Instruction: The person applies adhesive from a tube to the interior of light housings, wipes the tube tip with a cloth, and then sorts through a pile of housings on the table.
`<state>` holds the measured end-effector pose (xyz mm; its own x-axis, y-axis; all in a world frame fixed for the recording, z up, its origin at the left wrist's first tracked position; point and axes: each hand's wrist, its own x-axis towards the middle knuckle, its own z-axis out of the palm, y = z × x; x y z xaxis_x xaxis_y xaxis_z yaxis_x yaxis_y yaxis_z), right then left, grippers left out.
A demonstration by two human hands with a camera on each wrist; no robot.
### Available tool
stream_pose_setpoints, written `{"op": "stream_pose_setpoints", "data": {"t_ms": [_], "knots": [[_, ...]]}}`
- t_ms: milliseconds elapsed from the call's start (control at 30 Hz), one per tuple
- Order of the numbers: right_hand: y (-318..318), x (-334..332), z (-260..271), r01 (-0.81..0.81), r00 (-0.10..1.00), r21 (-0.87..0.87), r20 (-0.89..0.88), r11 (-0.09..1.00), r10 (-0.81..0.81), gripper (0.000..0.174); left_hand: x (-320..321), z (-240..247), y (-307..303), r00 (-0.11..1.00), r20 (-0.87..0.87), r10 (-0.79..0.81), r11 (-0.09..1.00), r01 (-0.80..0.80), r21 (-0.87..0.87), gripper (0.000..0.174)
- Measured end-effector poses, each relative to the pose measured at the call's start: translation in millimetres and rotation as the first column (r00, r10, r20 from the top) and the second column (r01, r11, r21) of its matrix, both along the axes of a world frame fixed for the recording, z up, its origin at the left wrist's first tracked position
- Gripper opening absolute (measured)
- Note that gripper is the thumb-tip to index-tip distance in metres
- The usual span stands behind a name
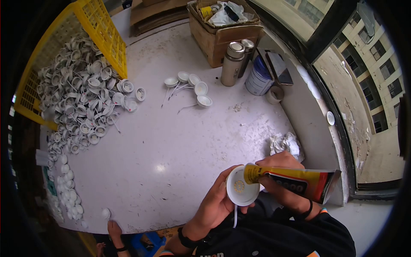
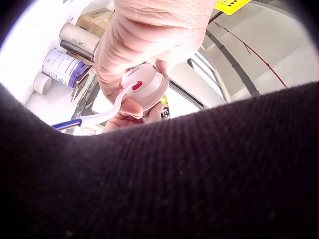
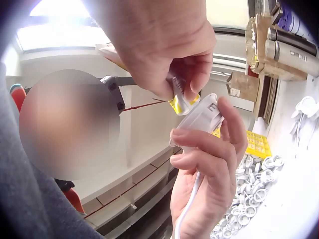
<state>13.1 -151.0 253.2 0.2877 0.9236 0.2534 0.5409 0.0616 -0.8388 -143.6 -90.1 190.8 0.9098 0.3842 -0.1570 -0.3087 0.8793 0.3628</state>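
Observation:
My left hand (image 1: 212, 204) holds a round white LED lamp (image 1: 247, 198) by its rim, its face turned up with a ring of small yellow LEDs in the middle. In the left wrist view the lamp's rounded back (image 2: 149, 92) shows a red spot where a white cable (image 2: 112, 110) comes out. My right hand (image 1: 280, 161) grips a yellow and black glue tube (image 1: 310, 182), laid sideways over the lamp's right edge. From the right wrist view, the tube's yellow end (image 3: 180, 105) is close against the lamp (image 3: 197, 122), below the fingers of my right hand (image 3: 162, 55).
A yellow crate (image 1: 102, 34) spills many white lamp housings (image 1: 81, 85) at the left. Several lamps with cables (image 1: 201, 88) lie mid-table. White domes (image 1: 68, 188) line the left edge, near another person's hand (image 1: 114, 230). A flask (image 1: 232, 64), tub (image 1: 258, 77) and carton (image 1: 209, 43) stand behind.

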Motion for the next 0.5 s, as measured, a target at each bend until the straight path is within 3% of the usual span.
{"op": "stream_pose_setpoints", "data": {"t_ms": [33,133,233,333,500], "knots": [[0,1,1,-0.039,0.993,0.017,0.116,0.999,0.037,0.023,0,0,1,1.0,0.002,0.004,1.0,-0.004,0.008,0.052],[1,3,-6,-0.044,0.983,0.132,0.181,0.99,0.02,0.024,-2,3,2,0.999,-0.029,0.026,0.999,-0.025,0.026,0.052],[1,5,5,-0.07,0.957,0.105,0.289,0.992,0.037,0.023,-2,4,3,0.989,-0.137,0.057,0.995,-0.045,0.095,0.055],[2,7,12,-0.097,0.959,0.117,0.275,0.988,0.061,0.023,-5,-5,5,0.998,0.002,0.061,0.998,-0.061,-0.009,0.054],[-9,7,19,-0.106,0.989,-0.052,0.093,0.993,0.11,0.019,-5,-9,6,0.994,-0.038,0.099,0.995,-0.099,0.012,0.055]]}}
